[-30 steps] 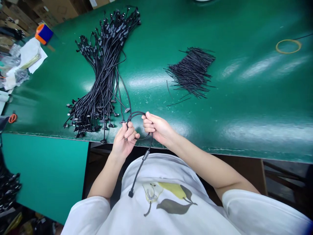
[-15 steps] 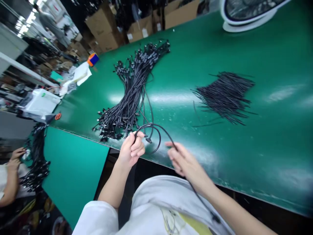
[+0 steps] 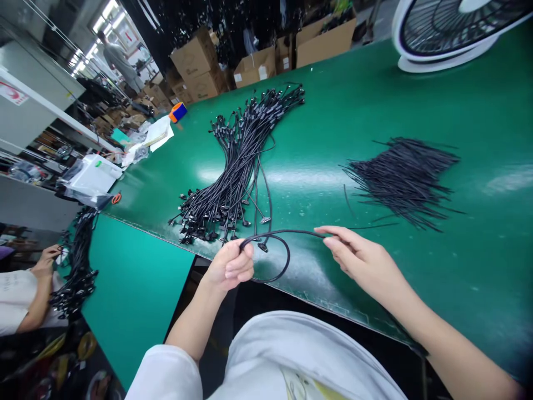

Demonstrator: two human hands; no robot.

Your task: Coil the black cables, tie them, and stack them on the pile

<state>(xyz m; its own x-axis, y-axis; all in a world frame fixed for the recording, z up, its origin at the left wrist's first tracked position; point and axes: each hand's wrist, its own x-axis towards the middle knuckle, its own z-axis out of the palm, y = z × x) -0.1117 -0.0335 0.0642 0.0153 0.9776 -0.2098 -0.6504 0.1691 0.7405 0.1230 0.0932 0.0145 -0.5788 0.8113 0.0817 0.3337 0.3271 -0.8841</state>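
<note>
Rightward along the cable (image 3: 288,256) the right grip (image 3: 366,261) has slid, fingers lightly pinching it beside the loop. The left grip (image 3: 231,268), fisted shut, pins the loop's crossing over the bench (image 3: 358,111) edge. Even tension should keep the coil round.

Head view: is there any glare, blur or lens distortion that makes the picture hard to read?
In the head view, pale glare streaks lie on the green table beside the cable bundle; the fan looks stretched toward the corner, a wide-lens distortion; the left hand and its cable loop are sharp; the lights at upper left are washed out.
</note>
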